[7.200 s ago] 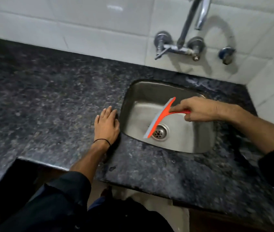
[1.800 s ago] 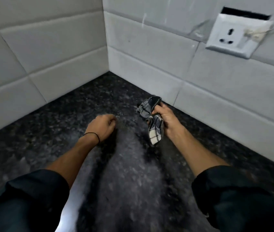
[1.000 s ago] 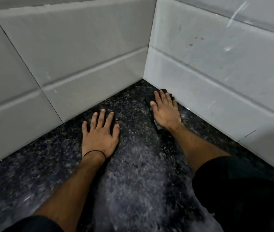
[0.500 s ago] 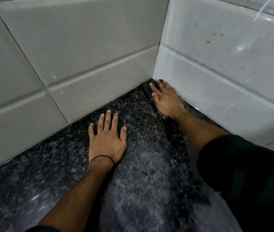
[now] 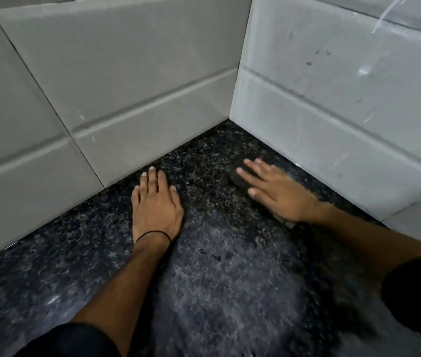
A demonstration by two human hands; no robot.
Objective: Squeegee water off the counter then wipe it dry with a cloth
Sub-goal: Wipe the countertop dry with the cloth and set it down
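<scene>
A dark cloth (image 5: 237,177) is pressed flat under the spread fingers of the right hand (image 5: 279,193) near the counter (image 5: 230,292) back corner; the left hand (image 5: 156,206), fingers together, is braced for support.

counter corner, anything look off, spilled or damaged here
Nothing spilled or broken shows. The right-side wall tiles carry dark specks and pale streaks. The cloth is nearly hidden under the flat right hand, blurred by motion. The left hand lies flat on the counter.
</scene>
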